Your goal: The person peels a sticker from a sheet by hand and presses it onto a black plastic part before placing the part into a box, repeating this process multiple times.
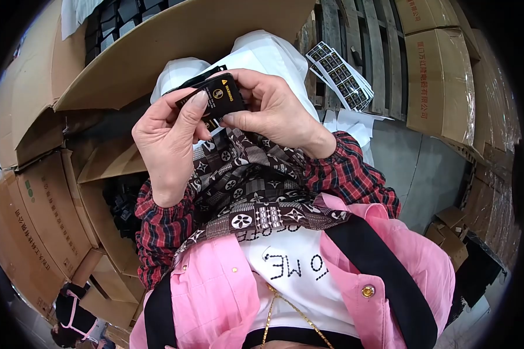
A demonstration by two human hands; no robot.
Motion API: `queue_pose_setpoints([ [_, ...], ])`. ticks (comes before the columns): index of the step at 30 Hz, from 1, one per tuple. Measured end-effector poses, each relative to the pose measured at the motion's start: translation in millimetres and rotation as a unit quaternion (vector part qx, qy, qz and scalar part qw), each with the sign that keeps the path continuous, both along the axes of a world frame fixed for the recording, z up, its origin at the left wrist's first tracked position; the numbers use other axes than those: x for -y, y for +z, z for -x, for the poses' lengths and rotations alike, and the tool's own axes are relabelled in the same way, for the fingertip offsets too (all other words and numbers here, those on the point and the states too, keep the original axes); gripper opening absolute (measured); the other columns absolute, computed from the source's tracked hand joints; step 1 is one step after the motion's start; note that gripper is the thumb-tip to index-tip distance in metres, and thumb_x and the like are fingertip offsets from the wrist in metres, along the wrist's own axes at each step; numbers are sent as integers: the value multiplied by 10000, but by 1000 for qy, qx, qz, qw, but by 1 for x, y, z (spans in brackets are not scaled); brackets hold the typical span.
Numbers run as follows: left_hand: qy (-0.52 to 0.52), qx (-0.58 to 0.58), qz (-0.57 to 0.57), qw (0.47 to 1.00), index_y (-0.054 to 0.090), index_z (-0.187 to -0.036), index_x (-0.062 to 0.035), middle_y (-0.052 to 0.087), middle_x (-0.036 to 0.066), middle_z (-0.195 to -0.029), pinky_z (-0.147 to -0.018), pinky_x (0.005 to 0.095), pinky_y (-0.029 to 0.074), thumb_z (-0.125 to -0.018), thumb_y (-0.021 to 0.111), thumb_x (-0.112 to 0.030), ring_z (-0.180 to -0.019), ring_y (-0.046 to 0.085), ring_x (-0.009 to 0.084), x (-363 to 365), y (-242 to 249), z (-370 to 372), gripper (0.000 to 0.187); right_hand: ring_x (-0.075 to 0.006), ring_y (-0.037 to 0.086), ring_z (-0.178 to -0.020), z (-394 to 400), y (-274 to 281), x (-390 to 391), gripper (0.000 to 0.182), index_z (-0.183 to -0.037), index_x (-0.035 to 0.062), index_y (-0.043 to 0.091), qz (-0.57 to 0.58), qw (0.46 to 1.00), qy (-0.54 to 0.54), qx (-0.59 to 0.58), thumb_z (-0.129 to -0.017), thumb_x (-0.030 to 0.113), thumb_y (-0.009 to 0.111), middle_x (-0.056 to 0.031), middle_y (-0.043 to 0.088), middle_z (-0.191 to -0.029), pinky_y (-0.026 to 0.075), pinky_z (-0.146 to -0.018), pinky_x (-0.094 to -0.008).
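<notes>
Grey floor (413, 166) showed on the right, bordered by a slatted pallet (374, 29) and stacked cartons (439, 81) under clear film, and straight away the dark, curved rim of the view was cutting off the outer boxes. Now to the middle: a flat black item (224, 96) sat between both hands, above the patterned apron (233, 198), with a yellow warning mark on its face. Most of its left side was hidden by the left hand (169, 131), which was closed in a pinch, thumb pressed across the print. The right hand (282, 110) had it too, thumb at the lower edge, fingers curled around the back and out of sight. Another dark piece (198, 78) poked out behind, too covered to make out, and the smaller print was unreadable.

Over at the upper left, a big open carton (186, 35) held rows of black blocks (128, 14), cut off by the top edge. Lower down, an open box (110, 215) had a jumble of black parts (121, 203) inside, blurring together in shadow. Its cardboard wall stood near the left sleeve; the right side had more room, with printed sheets (343, 78) fanned on the pallet, well apart from the right hand. Bottom left, a person (75, 317) was only partly visible.
</notes>
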State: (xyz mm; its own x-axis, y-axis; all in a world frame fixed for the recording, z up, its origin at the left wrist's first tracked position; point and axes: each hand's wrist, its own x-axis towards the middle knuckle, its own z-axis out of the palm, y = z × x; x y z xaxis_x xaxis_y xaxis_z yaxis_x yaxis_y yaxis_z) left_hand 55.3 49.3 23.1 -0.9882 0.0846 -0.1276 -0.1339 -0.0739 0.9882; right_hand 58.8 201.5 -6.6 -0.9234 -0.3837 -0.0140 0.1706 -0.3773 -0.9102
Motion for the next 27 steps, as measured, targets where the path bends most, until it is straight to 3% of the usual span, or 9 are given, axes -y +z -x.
queue_pose_setpoints([
  [25,29,-47,-7,998,583,-840,37,541,27,-613,-445,161,381,-758,601,-56,-482,477,54,-5,-9,-7,126,-79,525,-818,-1,-2,5,424,-1118,-14,426,2,1000,-9,25,-718,-53,558,-30,539,-918,458,-710,-211],
  [27,96,-203,147,963,588,-809,43,542,33,-610,-457,171,388,-733,625,-43,-503,490,59,-11,-15,-13,121,-74,523,-815,-1,-2,6,419,-1116,-15,425,-6,1000,-7,27,-718,-61,548,-27,539,-915,455,-705,-208],
])
